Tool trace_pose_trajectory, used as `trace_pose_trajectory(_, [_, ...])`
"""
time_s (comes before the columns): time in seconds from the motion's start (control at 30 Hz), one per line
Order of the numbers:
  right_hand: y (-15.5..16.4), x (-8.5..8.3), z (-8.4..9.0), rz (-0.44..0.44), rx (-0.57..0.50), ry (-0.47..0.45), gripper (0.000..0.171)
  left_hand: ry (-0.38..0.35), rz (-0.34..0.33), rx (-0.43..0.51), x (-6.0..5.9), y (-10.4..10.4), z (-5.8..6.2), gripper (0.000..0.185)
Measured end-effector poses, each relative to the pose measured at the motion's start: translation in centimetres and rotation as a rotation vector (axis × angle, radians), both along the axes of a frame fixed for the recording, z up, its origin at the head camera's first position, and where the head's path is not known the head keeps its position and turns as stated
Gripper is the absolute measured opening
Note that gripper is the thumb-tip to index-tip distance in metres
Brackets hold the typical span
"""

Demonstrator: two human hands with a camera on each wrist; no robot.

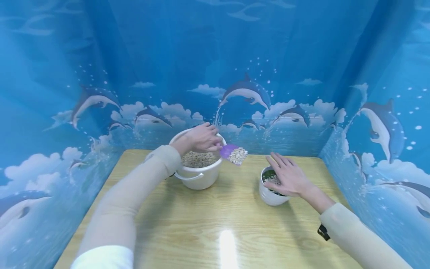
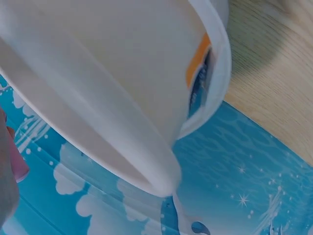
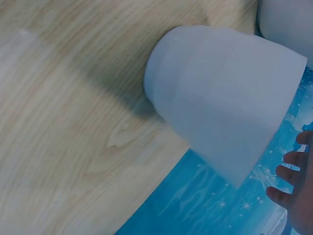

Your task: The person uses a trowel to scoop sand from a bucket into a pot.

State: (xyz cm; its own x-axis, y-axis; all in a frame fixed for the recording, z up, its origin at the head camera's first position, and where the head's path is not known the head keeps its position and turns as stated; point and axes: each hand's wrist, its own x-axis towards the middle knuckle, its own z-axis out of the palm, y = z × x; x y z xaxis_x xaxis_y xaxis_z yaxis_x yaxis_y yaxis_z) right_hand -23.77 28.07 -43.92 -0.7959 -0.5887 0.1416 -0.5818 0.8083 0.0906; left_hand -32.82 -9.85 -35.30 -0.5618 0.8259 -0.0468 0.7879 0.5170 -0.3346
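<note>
My left hand (image 1: 203, 137) is over the rim of a white bucket (image 1: 200, 179) and grips a small purple shovel (image 1: 228, 150). Pale granules (image 1: 237, 156) heap on its blade, which juts out right of the bucket. Inside the bucket lie tan granules (image 1: 198, 160). In the left wrist view, a pink handle end (image 2: 18, 164) shows beside the hand (image 2: 7, 188). My right hand (image 1: 290, 177) hovers at a white pot (image 1: 273, 198), fingers straight; whether it touches the rim I cannot tell. Green and pale granules (image 1: 273, 179) show in the pot. The right wrist view has the pot (image 3: 220, 93) side-on.
Both containers stand on a wood-grain table (image 1: 188, 231). A white handle (image 1: 189, 177) hangs at the bucket's front. Blue dolphin-print curtains (image 1: 215, 45) enclose the back and both sides. A dark object (image 1: 323, 232) is strapped at the right sleeve.
</note>
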Motion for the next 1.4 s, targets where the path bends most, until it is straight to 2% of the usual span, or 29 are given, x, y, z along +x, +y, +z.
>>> trace_pose_trajectory(0.3, [1.8,0.8,-0.8,-0.048,-0.008,-0.026,0.103,0.000,0.005,-0.027,0.5,2.2,0.1,0.051])
trace_pose_trajectory(0.7, [3.5,1.6,-1.5,-0.078,-0.031,-0.033,0.099,-0.015,-0.009,-0.059,0.9,4.1,-0.7,0.054])
trace_pose_trajectory(1.07, [4.7,2.3,-2.5,-0.086,-0.038,-0.014,0.101,0.028,-0.006,-0.064,1.3,5.4,-1.1,0.056])
trace_pose_trajectory(1.4, [5.4,2.7,-3.3,-0.103,-0.061,-0.012,0.102,0.033,0.011,-0.075,1.2,7.1,-1.6,0.056])
